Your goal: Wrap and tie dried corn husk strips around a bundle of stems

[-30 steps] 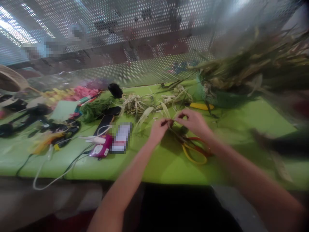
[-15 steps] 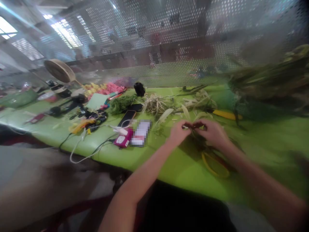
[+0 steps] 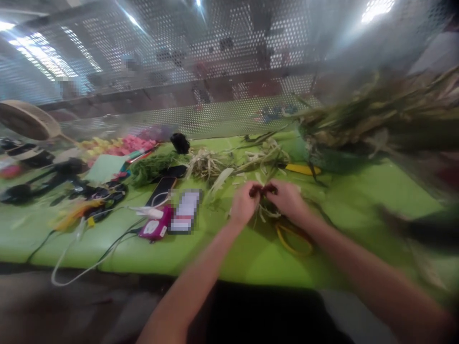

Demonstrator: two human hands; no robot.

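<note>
My left hand [image 3: 244, 204] and my right hand [image 3: 289, 199] meet over the green tabletop, thumbs and fingers pinched close together. Between them are thin pale-green plant strips [image 3: 263, 212], their ends hanging below the fingertips. Both hands are closed on these strips, though the exact grip is blurred. Just under my right hand lies a yellow loop [image 3: 294, 241] that looks like a scissors handle. Beyond the hands are a heap of dry leaf strips [image 3: 204, 162] and a yellow-handled tool [image 3: 303, 169].
Left of my hands lie a phone with a lit screen [image 3: 185, 210], a magenta box [image 3: 157, 223] with cables, and a dark phone [image 3: 161, 191]. Green fibre [image 3: 150, 168] sits behind them. A large bundle of long leaves [image 3: 358, 114] rises at right. A perforated panel [image 3: 229, 105] stands behind.
The view has swung right, so the table items appear further left and more of the leaf bundle shows. Both hands stay together, with their fingers drawn in more tightly around the strips.
</note>
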